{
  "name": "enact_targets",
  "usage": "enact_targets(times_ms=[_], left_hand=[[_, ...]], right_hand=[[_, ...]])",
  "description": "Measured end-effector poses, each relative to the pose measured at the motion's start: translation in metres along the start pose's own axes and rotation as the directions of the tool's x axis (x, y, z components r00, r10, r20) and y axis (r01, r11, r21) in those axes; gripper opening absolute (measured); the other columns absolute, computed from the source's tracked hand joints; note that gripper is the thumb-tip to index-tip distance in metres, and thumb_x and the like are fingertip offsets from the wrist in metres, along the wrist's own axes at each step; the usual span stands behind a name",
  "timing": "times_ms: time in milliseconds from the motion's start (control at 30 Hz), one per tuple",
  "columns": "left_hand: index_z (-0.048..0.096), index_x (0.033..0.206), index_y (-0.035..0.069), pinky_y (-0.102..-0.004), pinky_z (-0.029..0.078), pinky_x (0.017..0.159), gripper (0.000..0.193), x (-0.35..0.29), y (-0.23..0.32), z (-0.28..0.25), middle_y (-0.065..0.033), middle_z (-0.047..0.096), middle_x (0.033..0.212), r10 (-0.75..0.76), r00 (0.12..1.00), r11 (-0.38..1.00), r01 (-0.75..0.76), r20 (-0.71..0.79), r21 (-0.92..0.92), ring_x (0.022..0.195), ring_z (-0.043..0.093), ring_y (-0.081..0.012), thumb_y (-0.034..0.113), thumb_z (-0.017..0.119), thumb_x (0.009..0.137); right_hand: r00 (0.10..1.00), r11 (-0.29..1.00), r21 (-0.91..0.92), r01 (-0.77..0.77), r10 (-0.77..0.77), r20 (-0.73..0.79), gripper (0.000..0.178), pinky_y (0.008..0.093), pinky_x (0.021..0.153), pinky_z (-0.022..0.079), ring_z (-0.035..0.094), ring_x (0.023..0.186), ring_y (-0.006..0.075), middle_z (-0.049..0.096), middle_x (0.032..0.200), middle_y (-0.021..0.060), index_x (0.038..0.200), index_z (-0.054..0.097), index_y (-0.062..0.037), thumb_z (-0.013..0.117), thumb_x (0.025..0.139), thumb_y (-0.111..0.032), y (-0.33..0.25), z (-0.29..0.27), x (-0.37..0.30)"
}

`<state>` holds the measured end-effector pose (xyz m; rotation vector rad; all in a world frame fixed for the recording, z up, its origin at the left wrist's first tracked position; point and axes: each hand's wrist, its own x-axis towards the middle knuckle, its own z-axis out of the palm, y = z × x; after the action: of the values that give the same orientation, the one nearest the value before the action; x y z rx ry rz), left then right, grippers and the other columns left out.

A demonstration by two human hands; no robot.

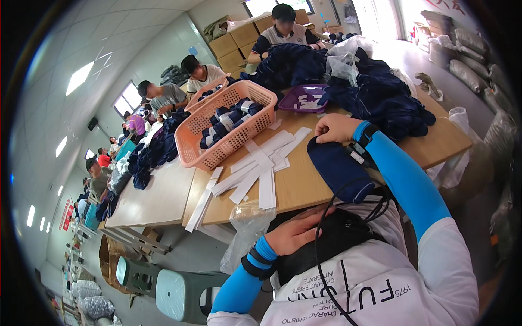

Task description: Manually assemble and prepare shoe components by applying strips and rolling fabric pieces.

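Note:
A folded navy cloth piece (338,171), long with a rounded end, lies at the table's near edge. My right hand (334,129) is closed at its far end, thumb and fingertips pinching the fabric's edge. My left hand (296,233) lies flat against a black pouch (326,247) at my waist, its fingers stretched out and some tips hidden. Left of the cloth, several white paper strips (261,165) overlap on the wooden table (304,187). Behind them stands a pink plastic basket (204,157) with rolled navy bundles (231,119) wrapped in white bands.
A purple tray (288,103) holds small white slips. Large navy garment heaps (375,98) and clear plastic bags cover the far right. Several people sit along the tables. Green stools (185,293) stand at lower left; stacked sacks (467,76) line the right. A black cable (321,261) hangs before me.

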<state>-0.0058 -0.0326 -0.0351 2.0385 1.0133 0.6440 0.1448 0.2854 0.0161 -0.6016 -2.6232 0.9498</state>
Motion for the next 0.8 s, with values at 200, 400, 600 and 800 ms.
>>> enact_targets(times_ms=[200,400,600,800], left_hand=[[0.028,0.168,-0.002,-0.0412,0.018,0.132,0.068,-0.009,0.0,0.004,-0.0222,0.033,0.173,-0.044,0.999,0.999,0.043,-0.027,-0.018,0.162,0.028,-0.0341,0.036,0.041,0.114],[0.031,0.167,-0.002,-0.0395,0.018,0.132,0.065,-0.024,-0.014,0.013,-0.0199,0.037,0.172,-0.151,0.98,0.988,0.154,-0.127,0.016,0.161,0.03,-0.0331,0.036,0.036,0.116],[0.034,0.166,-0.003,-0.0381,0.018,0.131,0.064,-0.023,-0.014,0.014,-0.0184,0.039,0.171,-0.174,0.972,0.984,0.166,-0.155,-0.064,0.161,0.031,-0.0309,0.038,0.036,0.117],[0.033,0.166,-0.004,-0.0384,0.018,0.131,0.064,-0.023,-0.012,0.017,-0.0185,0.038,0.172,-0.156,0.972,0.987,0.148,-0.174,-0.059,0.161,0.031,-0.0308,0.037,0.04,0.117]], right_hand=[[1.0,1.0,-0.002,0.015,-0.015,-0.013,0.035,0.0363,0.081,0.058,0.074,0.086,0.0233,0.079,0.095,0.0124,0.104,0.08,-0.0009,0.084,0.088,-0.031,-0.001,0.002,-0.001],[1.0,0.999,-0.04,0.023,-0.024,-0.02,0.036,0.0372,0.083,0.058,0.075,0.089,0.0247,0.079,0.097,0.0133,0.105,0.079,-0.0011,0.084,0.088,-0.032,0.002,0.002,0.003],[0.995,0.996,-0.045,0.073,-0.076,-0.065,0.035,0.0375,0.084,0.059,0.075,0.09,0.0253,0.079,0.097,0.0144,0.105,0.078,-0.0008,0.083,0.088,-0.031,0.003,0.001,0.001],[0.978,0.982,0.007,0.189,-0.188,-0.089,0.027,0.0359,0.081,0.058,0.073,0.088,0.0205,0.077,0.094,0.0132,0.106,0.075,0.0013,0.08,0.093,-0.022,-0.016,-0.005,-0.007]])
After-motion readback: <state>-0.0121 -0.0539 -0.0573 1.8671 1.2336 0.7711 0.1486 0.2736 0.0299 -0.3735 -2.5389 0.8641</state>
